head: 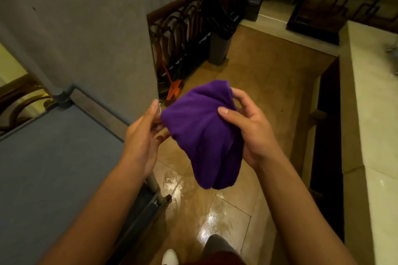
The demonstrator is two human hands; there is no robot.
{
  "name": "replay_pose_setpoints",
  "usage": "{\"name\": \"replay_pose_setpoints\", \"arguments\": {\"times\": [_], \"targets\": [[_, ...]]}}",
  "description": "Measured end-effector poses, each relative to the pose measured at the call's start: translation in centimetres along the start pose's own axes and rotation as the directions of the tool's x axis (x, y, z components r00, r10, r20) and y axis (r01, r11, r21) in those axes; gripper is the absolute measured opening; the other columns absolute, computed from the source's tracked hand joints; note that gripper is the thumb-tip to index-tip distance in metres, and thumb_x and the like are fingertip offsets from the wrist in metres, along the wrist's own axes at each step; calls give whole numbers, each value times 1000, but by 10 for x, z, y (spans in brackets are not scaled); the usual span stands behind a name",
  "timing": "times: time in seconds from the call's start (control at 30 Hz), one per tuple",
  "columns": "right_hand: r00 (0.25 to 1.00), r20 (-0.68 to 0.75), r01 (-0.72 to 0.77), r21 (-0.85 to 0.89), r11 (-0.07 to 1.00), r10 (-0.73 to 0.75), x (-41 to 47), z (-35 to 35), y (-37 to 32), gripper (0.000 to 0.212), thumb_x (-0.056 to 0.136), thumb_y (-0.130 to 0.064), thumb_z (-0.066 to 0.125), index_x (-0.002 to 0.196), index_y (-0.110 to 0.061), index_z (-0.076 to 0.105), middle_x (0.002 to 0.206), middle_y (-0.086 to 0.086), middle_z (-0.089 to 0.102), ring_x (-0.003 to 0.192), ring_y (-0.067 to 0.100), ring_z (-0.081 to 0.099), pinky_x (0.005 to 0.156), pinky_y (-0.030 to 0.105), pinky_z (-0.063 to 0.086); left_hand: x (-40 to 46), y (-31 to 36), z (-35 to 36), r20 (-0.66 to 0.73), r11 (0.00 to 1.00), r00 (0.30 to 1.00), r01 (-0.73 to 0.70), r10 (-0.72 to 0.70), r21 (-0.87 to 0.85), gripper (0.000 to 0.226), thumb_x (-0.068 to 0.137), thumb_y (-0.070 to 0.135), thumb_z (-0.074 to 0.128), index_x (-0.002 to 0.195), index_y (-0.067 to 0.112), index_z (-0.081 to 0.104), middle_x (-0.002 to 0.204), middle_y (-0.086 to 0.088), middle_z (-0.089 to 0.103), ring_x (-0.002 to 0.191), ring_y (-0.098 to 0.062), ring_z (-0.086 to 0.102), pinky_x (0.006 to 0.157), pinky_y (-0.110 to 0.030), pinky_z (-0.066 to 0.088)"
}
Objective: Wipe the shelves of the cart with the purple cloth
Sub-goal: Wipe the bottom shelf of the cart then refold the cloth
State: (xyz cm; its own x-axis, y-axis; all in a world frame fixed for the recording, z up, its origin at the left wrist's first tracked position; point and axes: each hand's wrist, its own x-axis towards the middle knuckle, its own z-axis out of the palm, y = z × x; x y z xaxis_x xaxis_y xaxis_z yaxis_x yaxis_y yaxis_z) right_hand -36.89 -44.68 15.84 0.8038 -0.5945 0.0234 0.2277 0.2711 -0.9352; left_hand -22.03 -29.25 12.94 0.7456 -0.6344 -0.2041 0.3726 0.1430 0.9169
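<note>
1. Right hand [247, 133] grips the purple cloth [202, 133] from its right side, thumb laid across the top of the bundle and the fingers curled round behind it, so the hand is closed on the fabric.
2. Left hand [142, 135] meets the cloth's left edge; the thumb points up and the fingertips [160, 133] touch or tuck under the fabric. Whether they pinch it or only steady it cannot be told, as the cloth hides them.
3. Purple cloth itself is bunched into a loose, folded wad held in the air between both hands, its lower end hanging free. It is above the wet, shiny tiled floor [228, 217], not on any surface.
4. Left of the cloth and lower stands the cart [53, 157], its blue top shelf bare and its corner post [154, 180] just below the left wrist. The cloth does not touch the cart.
5. By the look of it, wiping has not begun: the step in hand is gathering or folding the cloth into a usable pad.
6. Next, the move calls for settling the cloth flat in one palm, swinging it left over the blue shelf, and pressing down for broad strokes; any lower shelves are out of sight.
</note>
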Motion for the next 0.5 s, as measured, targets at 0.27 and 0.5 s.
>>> {"name": "replay_pose_setpoints", "arguments": {"times": [0.27, 0.5], "targets": [[982, 163, -122, 176, 977, 93, 139, -28, 9, 49, 91, -1, 66, 138, -15, 59, 125, 11, 73, 115, 26, 70, 94, 34, 58, 91, -20, 36, 187, 996, 982, 5, -22, 88, 65, 68, 70, 76, 121, 33, 69, 130, 4, 71, 123, -14, 65, 99, -31, 55], [908, 212, -357, -59, 932, 361, 244, -48, 48, 38, 84, -36, 79, 116, -16, 76, 116, 12, 77, 109, 26, 74, 84, 31, 59, 154, -18, 74, -319, 956, 910, -292, 265, -38, 29, 85, 26, 75, 113, 31, 74, 121, -3, 75, 113, -21, 71, 83, -26, 59]]}}
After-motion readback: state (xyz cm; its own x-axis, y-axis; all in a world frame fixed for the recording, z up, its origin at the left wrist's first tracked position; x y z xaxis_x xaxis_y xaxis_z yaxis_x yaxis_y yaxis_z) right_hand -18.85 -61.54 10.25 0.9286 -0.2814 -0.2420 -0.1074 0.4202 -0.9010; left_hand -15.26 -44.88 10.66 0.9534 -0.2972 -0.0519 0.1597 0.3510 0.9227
